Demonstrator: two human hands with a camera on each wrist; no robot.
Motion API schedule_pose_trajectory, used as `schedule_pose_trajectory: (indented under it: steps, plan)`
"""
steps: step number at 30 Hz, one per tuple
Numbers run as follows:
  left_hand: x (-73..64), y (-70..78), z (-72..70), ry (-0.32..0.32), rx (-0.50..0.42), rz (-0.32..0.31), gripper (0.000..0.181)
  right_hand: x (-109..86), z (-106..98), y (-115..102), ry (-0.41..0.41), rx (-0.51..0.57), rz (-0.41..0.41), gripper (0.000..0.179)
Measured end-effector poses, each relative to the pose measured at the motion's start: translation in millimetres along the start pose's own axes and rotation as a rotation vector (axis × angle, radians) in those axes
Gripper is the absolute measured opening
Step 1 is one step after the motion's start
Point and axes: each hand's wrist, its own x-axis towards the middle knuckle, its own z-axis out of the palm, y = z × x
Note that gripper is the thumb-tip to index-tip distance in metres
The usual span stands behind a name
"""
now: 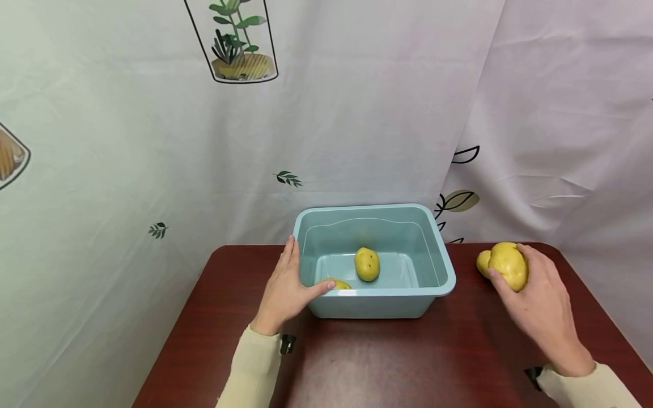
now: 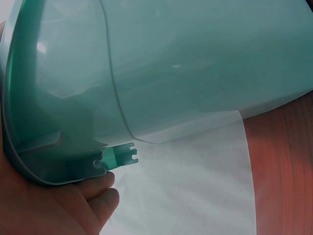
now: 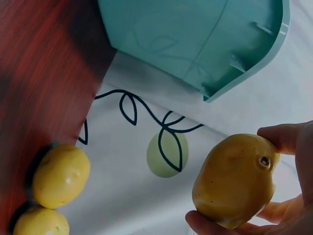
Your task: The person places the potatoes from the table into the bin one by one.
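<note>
A light blue-green plastic tub [image 1: 377, 306] stands on the table, with one potato [image 1: 367, 264] on its floor and another [image 1: 339, 284] partly hidden behind the front wall. My left hand [image 1: 285, 289] holds the tub's near left corner, thumb over the front rim and fingers along the left side; fingertips show under the rim in the left wrist view. To the right of the tub, my right hand [image 1: 548, 300] grips a yellow potato [image 3: 237, 181] between thumb and fingers. Past it lie two more potatoes, one [image 3: 61, 176] beside the other [image 3: 41, 223].
The dark red-brown table [image 1: 377, 362] ends at a hanging pale cloth [image 1: 357, 130] with printed plants. This cloth rises close behind the tub and also along the left and right sides.
</note>
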Motion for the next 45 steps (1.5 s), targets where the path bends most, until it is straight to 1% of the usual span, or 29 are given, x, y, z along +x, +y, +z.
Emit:
schedule_pose_trajectory:
  steps: [8,15,23,31,35,41,45]
  plan:
    - [0.1,-0.7,0.2,0.0,0.006,-0.001,0.126,0.7,1,-10,0.03,0.029,-0.035,0.065]
    - [0.8,-0.8,0.5,-0.003,0.007,-0.003,0.126,2.1,2,-16,0.037,0.037,-0.047,0.064]
    - [1.1,-1.7,0.6,-0.001,0.001,0.0,0.127,3.8,6,-21,0.068,0.077,-0.116,0.061]
    - [1.1,-1.9,1.4,0.005,-0.001,0.002,0.124,4.3,6,-31,0.037,0.057,-0.088,0.063]
    - [1.2,-1.7,1.8,0.008,-0.005,0.004,0.122,4.6,8,-34,0.039,0.073,-0.094,0.064]
    - [1.1,-2.2,1.4,0.008,0.0,0.007,0.125,4.8,10,-39,0.054,0.11,-0.116,0.063]
    - [1.7,-2.5,1.7,0.004,0.006,0.006,0.127,4.2,11,-42,0.045,0.116,-0.123,0.065]
